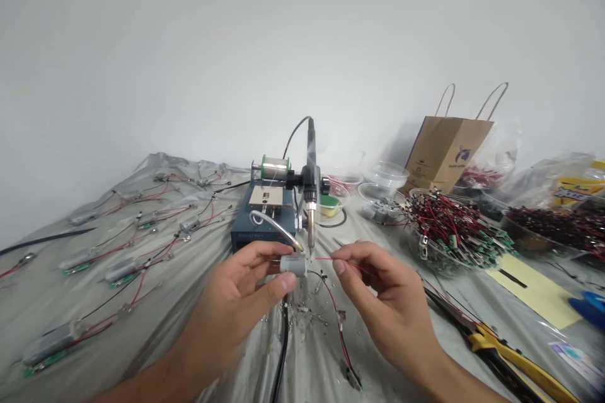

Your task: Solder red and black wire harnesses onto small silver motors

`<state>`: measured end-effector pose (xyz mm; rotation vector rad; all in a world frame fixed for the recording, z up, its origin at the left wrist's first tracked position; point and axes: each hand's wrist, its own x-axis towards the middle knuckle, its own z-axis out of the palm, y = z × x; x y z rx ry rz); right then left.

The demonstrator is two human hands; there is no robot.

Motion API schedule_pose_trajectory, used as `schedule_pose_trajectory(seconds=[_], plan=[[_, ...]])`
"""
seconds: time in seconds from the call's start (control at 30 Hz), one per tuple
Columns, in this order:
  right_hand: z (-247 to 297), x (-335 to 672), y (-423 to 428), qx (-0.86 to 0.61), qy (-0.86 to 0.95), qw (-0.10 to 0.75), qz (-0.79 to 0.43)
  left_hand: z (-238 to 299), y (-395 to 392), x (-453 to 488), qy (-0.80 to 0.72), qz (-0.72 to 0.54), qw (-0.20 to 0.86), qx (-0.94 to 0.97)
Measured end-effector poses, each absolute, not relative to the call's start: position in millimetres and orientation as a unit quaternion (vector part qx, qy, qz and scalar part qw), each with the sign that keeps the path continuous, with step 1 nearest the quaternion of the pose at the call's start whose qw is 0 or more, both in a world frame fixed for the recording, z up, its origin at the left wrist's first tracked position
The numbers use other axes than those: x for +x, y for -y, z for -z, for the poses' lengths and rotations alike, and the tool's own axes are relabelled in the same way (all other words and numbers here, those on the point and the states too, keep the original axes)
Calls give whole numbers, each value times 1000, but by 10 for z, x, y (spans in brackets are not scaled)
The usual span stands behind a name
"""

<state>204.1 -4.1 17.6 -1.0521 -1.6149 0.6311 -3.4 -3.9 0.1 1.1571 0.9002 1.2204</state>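
Observation:
My left hand (236,296) holds a small silver cylindrical DC motor (293,265) between thumb and fingers. My right hand (382,302) pinches a thin red wire (326,259), whose end reaches the motor's right end. Just above the motor, the tip of a soldering iron (310,201) points down from its mount. A curved metal solder-feed tube (274,225) ends in a brass nozzle beside the tip. Below my hands lies a loose red-and-black wire (341,340) among solder scraps.
A blue soldering station (259,230) carries a solder spool (274,169). Several wired motors (120,271) lie on grey plastic sheeting at left. At right are a bowl of wired boards (454,233), yellow-handled pliers (510,352) and a paper bag (444,151).

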Motion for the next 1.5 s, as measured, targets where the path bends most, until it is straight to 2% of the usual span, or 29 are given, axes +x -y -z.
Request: schedule_pose_trajectory(seconds=[1.5], plan=[[-193,2013,73,-438,679,527,-264,-17,58,-39,-382,-527,577,494]])
